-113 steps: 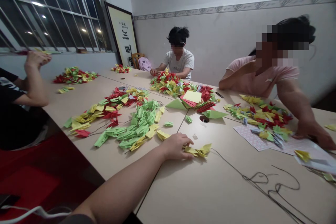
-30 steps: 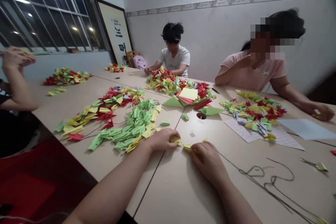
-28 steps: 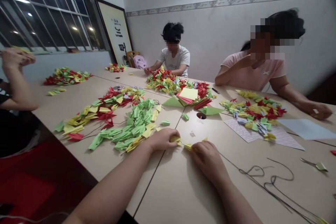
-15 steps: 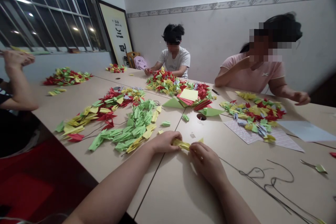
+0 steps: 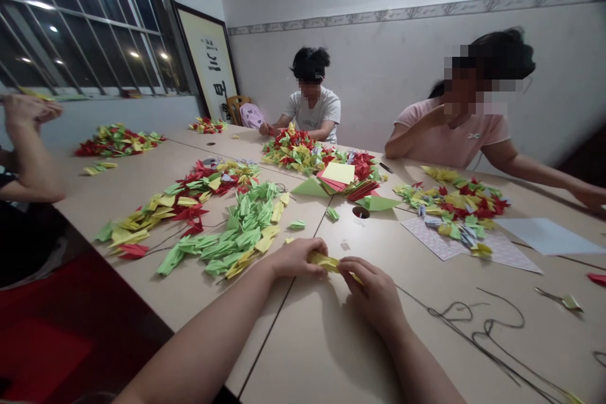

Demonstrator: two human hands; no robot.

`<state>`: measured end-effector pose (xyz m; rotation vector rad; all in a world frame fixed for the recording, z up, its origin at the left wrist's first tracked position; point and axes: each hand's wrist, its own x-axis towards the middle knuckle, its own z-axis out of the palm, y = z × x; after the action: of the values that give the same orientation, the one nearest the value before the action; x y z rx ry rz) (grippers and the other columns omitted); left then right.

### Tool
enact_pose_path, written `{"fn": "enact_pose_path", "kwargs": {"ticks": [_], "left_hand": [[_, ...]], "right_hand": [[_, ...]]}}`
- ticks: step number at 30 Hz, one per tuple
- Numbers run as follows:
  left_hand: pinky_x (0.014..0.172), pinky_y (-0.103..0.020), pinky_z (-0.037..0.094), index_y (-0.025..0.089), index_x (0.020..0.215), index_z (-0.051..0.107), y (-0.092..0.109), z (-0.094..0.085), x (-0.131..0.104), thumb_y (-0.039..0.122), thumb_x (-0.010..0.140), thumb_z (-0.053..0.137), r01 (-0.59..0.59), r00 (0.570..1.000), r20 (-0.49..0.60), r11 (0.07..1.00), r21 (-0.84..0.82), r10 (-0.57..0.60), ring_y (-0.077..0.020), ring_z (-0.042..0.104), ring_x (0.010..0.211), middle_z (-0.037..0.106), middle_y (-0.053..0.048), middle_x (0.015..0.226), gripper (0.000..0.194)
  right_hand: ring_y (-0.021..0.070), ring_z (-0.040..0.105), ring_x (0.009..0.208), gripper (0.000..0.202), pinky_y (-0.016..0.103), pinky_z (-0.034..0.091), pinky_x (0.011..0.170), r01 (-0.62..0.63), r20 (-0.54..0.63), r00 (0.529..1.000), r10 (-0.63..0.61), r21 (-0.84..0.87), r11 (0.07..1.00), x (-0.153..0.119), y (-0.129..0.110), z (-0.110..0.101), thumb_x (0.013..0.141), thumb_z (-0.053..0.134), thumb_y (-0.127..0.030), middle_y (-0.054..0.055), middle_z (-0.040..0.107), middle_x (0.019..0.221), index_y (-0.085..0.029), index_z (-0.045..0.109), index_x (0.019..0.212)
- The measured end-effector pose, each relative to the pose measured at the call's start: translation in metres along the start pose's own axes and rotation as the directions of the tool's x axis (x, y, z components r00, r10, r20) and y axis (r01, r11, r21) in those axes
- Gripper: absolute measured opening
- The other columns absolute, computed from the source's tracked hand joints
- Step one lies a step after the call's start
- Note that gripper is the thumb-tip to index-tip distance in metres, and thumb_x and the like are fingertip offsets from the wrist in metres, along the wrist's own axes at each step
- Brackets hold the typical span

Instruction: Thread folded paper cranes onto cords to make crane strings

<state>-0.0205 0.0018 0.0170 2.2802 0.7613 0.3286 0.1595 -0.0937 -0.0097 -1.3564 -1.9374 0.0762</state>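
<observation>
Between my two hands is a folded yellow paper piece [image 5: 326, 261], held just above the table. My left hand [image 5: 301, 257] is closed round its left end. The fingers of my right hand [image 5: 372, 287] pinch its right end and hide part of it. Left of my hands lies a strung row of green folded papers [image 5: 246, 221] edged with yellow ones [image 5: 255, 249]. Small loose green folded pieces [image 5: 332, 214] rest beyond my fingers. From beside my right hand a dark cord [image 5: 454, 322] runs loosely over the table to the lower right.
Square paper sheets [image 5: 339, 173] and a mixed heap of paper cranes [image 5: 298, 151] lie ahead, near a table hole [image 5: 360, 211]. More folded papers [image 5: 466, 202] sit at right, by a metal tool [image 5: 553, 297]. Three other people sit round the table [image 5: 303, 353].
My right fingers have shifted slightly along the yellow paper, and its pointed tip beside them no longer shows. The person at right has stretched an arm outward to the right.
</observation>
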Motion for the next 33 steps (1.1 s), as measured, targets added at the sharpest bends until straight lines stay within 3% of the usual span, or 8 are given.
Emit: {"fn": "enact_pose_path", "kwargs": {"ticks": [4, 7, 12, 14, 21, 25, 29, 33], "left_hand": [[0.070, -0.022, 0.040, 0.021, 0.100, 0.052, -0.003, 0.002, 0.001, 0.033, 0.065, 0.066, -0.008, 1.000, 0.001, 0.996, -0.086, 0.009, -0.0149, 0.054, 0.084, 0.060, -0.001, 0.094, 0.040], [0.072, -0.022, 0.039, 0.021, 0.100, 0.056, -0.003, 0.003, 0.001, 0.033, 0.067, 0.065, -0.052, 0.999, 0.010, 0.998, -0.040, 0.052, -0.0149, 0.054, 0.085, 0.061, -0.001, 0.093, 0.037], [0.064, -0.020, 0.038, 0.019, 0.094, 0.059, 0.002, 0.001, 0.001, 0.034, 0.072, 0.059, -0.062, 0.998, -0.006, 0.993, 0.099, 0.063, -0.0138, 0.053, 0.078, 0.061, 0.000, 0.084, 0.027], [0.063, -0.020, 0.038, 0.018, 0.092, 0.059, 0.004, 0.001, 0.001, 0.035, 0.072, 0.059, -0.056, 0.998, -0.018, 0.991, 0.120, 0.058, -0.0139, 0.053, 0.076, 0.060, 0.000, 0.083, 0.026], [0.066, -0.021, 0.039, 0.017, 0.085, 0.058, 0.004, 0.000, 0.000, 0.030, 0.070, 0.059, -0.086, 0.996, -0.022, 0.982, 0.166, 0.091, -0.0142, 0.052, 0.077, 0.059, -0.001, 0.082, 0.020], [0.069, -0.022, 0.040, 0.017, 0.088, 0.058, 0.004, 0.000, -0.001, 0.027, 0.069, 0.060, -0.094, 0.995, -0.016, 0.980, 0.175, 0.099, -0.0148, 0.053, 0.079, 0.059, -0.001, 0.085, 0.021], [0.078, -0.025, 0.040, 0.020, 0.109, 0.052, 0.007, 0.001, -0.001, 0.032, 0.069, 0.063, -0.144, 0.988, -0.029, 0.978, 0.151, 0.150, -0.0162, 0.053, 0.087, 0.060, -0.003, 0.096, 0.042], [0.080, -0.026, 0.038, 0.021, 0.100, 0.058, 0.009, 0.004, 0.001, 0.038, 0.074, 0.059, -0.192, 0.981, 0.001, 0.958, 0.213, 0.196, -0.0173, 0.053, 0.090, 0.060, -0.004, 0.095, 0.031]], "right_hand": [[0.0107, 0.060, 0.082, 0.015, 0.019, 0.045, 0.071, -0.019, 0.001, 1.000, 0.019, 0.113, 0.993, 0.001, -0.001, 0.000, 0.083, 0.045, -0.020, 0.000, 0.065, 0.090, -0.023, 0.059, 0.083], [0.0111, 0.060, 0.082, 0.014, 0.020, 0.045, 0.071, -0.035, 0.005, 0.999, 0.035, 0.130, 0.991, 0.002, -0.002, 0.000, 0.082, 0.046, -0.020, 0.000, 0.065, 0.089, -0.022, 0.060, 0.083], [0.0147, 0.058, 0.078, 0.032, 0.027, 0.045, 0.069, -0.110, 0.000, 0.994, 0.110, -0.043, 0.993, -0.002, -0.001, -0.002, 0.079, 0.049, -0.027, 0.004, 0.062, 0.099, -0.021, 0.051, 0.110], [0.0155, 0.057, 0.075, 0.037, 0.031, 0.043, 0.072, -0.114, 0.010, 0.993, 0.115, -0.116, 0.987, -0.003, 0.000, -0.004, 0.078, 0.049, -0.026, 0.004, 0.063, 0.093, -0.020, 0.048, 0.114], [0.0176, 0.050, 0.080, 0.012, 0.034, 0.033, 0.078, -0.091, 0.061, 0.992, 0.109, -0.242, 0.966, 0.001, 0.001, -0.003, 0.077, 0.049, -0.022, 0.003, 0.061, 0.078, -0.021, 0.062, 0.077], [0.0178, 0.048, 0.081, 0.012, 0.033, 0.033, 0.078, -0.121, 0.085, 0.986, 0.143, -0.223, 0.967, 0.003, -0.003, -0.003, 0.076, 0.049, -0.018, 0.003, 0.058, 0.080, -0.020, 0.060, 0.073], [0.0181, 0.048, 0.083, 0.011, 0.033, 0.033, 0.080, -0.095, 0.086, 0.990, 0.109, -0.153, 0.984, 0.004, -0.005, -0.003, 0.072, 0.050, -0.014, 0.003, 0.058, 0.083, -0.020, 0.058, 0.074], [0.0178, 0.049, 0.084, 0.010, 0.033, 0.033, 0.080, -0.072, 0.082, 0.993, 0.083, -0.135, 0.988, 0.004, -0.005, -0.003, 0.074, 0.049, -0.015, 0.003, 0.059, 0.085, -0.020, 0.058, 0.074]]}}
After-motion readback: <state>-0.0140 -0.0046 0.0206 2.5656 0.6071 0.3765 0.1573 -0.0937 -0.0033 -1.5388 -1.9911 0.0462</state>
